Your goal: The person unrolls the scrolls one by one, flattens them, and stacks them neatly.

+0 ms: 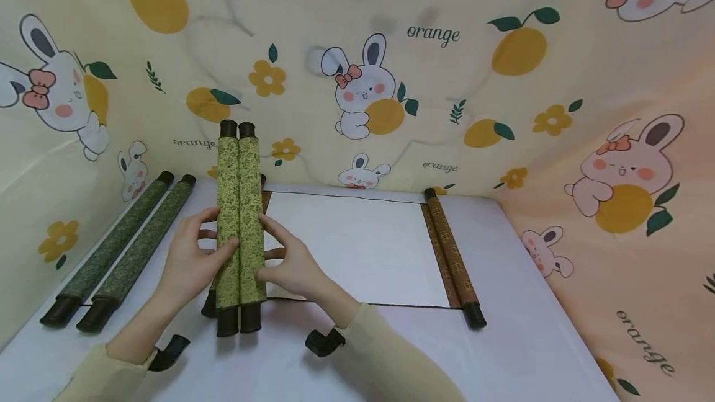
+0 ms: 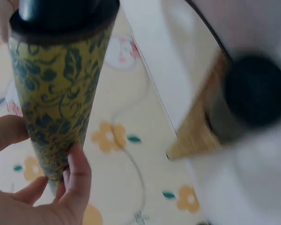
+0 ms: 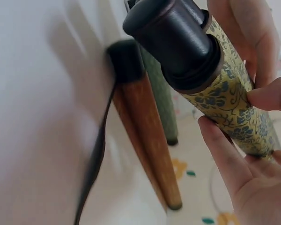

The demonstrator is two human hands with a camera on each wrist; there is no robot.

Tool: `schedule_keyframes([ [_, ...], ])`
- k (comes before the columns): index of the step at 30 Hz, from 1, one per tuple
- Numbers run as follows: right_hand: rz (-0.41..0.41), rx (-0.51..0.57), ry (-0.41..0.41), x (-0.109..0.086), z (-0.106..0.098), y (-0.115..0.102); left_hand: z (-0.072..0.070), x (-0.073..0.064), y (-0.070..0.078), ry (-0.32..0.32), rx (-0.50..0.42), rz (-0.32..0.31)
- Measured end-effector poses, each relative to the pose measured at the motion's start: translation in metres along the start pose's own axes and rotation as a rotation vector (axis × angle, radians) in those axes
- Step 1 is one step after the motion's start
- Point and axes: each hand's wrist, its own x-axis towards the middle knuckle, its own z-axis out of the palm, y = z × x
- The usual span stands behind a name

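Observation:
A yellow-green floral scroll (image 1: 251, 178) is rolled from both ends into two rolls with dark end knobs, side by side. Both hands hold it up above the table. My left hand (image 1: 190, 259) grips the left roll, thumb across its front. On the outer side of the right roll, my right hand (image 1: 293, 262) has its thumb and fingers curled; the right wrist view shows that hand around the scroll (image 3: 243, 117). Behind it lies a brown-edged scroll (image 1: 357, 247), spread out with its white paper showing. Its left roller is mostly hidden by the held scroll.
A dark green scroll (image 1: 134, 234), also in two rolls, lies at the table's left side. The brown scroll's right roller (image 1: 452, 253) lies toward the right. Cloth printed with rabbits and oranges (image 1: 436, 73) rises behind and beside the white table (image 1: 525, 340).

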Motion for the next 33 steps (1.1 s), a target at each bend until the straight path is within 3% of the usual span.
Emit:
schedule_keyframes([
  [6, -0.055, -0.027, 0.088, -0.022, -0.031, 0.004, 0.038, 0.004, 0.018, 0.029, -0.07, 0.069],
  [11, -0.078, -0.068, 0.151, -0.042, -0.055, 0.007, 0.069, 0.01, 0.03, 0.016, -0.11, 0.108],
  [21, -0.048, -0.087, 0.302, -0.073, -0.09, 0.024, 0.128, 0.014, 0.049, -0.029, -0.196, 0.206],
  [25, -0.043, -0.091, 0.345, -0.078, -0.099, 0.03, 0.142, 0.016, 0.052, -0.051, -0.231, 0.213],
  [33, -0.064, -0.073, 0.345, -0.084, -0.107, 0.033, 0.152, 0.015, 0.053, -0.064, -0.308, 0.128],
])
